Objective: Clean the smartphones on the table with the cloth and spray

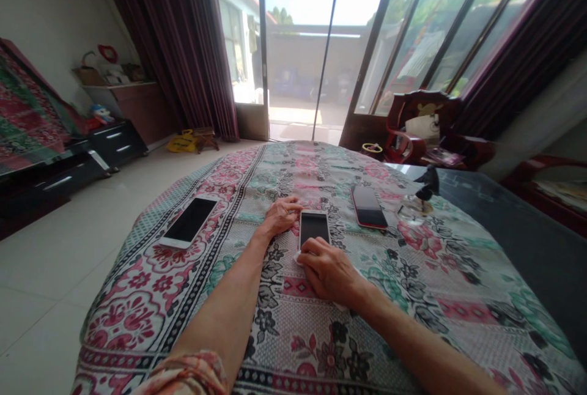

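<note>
A white-framed smartphone lies face up on the patterned tablecloth, its dark screen showing. My left hand rests at the phone's upper left edge, its fingers stretched out and lying low on the cloth. Over the phone's lower end, my right hand is closed with bent fingers. A bit of white cloth or tissue peeks out under those fingertips; most of it is hidden by the hand. The phone's bottom end is covered too.
Another white phone lies to the left, and a dark phone with a red edge to the right. A clear spray bottle with a black top stands farther right. Beyond the table are a wooden chair and glass doors.
</note>
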### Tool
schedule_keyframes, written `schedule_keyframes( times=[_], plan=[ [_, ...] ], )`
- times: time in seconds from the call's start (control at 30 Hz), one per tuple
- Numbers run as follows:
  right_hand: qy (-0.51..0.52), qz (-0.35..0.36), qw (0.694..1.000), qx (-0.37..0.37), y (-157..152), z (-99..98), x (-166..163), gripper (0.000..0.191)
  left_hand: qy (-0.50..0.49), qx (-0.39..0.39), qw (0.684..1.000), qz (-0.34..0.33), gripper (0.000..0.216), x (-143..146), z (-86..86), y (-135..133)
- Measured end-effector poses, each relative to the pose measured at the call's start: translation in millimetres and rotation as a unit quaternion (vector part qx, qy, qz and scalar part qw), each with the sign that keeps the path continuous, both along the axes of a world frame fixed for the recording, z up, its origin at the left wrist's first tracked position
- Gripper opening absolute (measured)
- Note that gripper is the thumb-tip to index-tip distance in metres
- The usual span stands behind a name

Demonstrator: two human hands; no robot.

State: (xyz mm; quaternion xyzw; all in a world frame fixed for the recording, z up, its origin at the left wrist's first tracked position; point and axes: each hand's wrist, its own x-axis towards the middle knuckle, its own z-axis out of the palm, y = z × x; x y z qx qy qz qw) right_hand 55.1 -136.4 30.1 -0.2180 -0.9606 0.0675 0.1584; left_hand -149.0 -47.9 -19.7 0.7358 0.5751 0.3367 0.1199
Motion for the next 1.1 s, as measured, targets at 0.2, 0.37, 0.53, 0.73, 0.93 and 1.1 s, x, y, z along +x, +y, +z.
schedule_keyframes(
  times=[0.2, 0.37, 0.53, 0.73, 0.93, 1.1],
  plan=[
    [-0.029, 0.012, 0.999, -0.02, 8, 10.6, 6, 0.018, -0.008, -0.002, 1.0, 0.001, 0.034, 1, 2.8, -2],
    [-0.054, 0.014, 0.998, -0.03, 11, 19.3, 17, 0.02, -0.001, -0.012, 1.0, 0.001, 0.03, 1, 5.7, -4],
    [-0.019, 0.006, 0.997, -0.07, 17, 19.2, 23, 0.021, -0.005, -0.019, 1.0, 0.011, 0.026, 4, 7.7, -6],
    [0.084, -0.138, 0.976, -0.148, 43, 22.1, 45, 0.025, -0.008, -0.052, 0.998, -0.034, 0.034, -3, 14.8, -7],
    [0.075, -0.231, 0.951, -0.19, 53, 11.6, 49, 0.024, 0.014, -0.085, 0.993, -0.082, 0.041, -11, 18.3, -6],
    [0.156, -0.226, 0.933, -0.232, 52, -1.2, 39, 0.022, 0.002, -0.072, 0.994, -0.085, 0.041, -10, 17.0, -5]
  ],
)
